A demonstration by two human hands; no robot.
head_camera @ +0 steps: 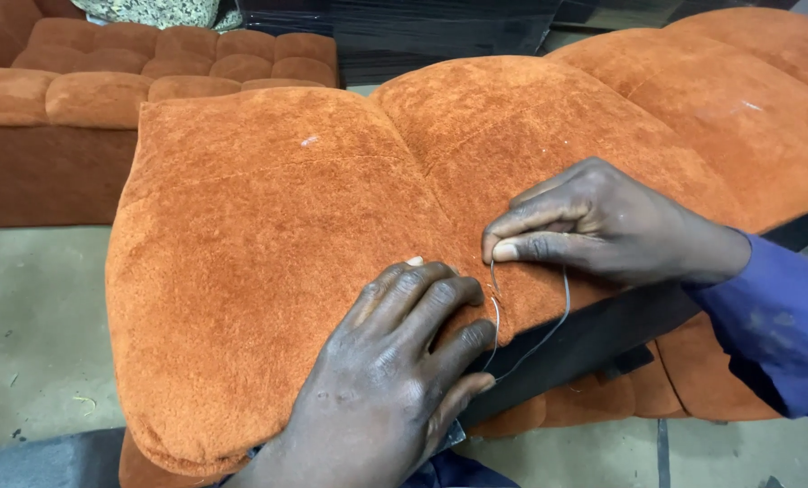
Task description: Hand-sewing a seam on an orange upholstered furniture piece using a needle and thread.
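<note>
Head view. Two hands, one cushion panel in work, one needle and one thread were visible; a second upholstered piece stood behind. The left hand lay flat, palm down, on the near edge of the orange plush cushion, its fingers spread and pressing the fabric, closed on nothing. The right hand, entering from the right in a blue sleeve, had thumb and forefinger pinched together on the top of a thin curved needle, the remaining fingers folded loosely alongside.

The cushion was a padded, tufted panel of rust-orange pile, divided by stitched seams into rounded sections; it lay across the middle of the frame, with the needle entering its fabric at the seam between the two hands. A pale grey thread looped down from the pinch, passed over the dark strip beneath the cushion edge and ran back toward the left hand. A small pale fleck marked the pile near the upper seam.

A matching orange sofa section stood at upper left on the concrete floor. The needle's point was buried in the pile, the thread's ends could not be traced, and the left wrist was cut off by the lower frame edge.
</note>
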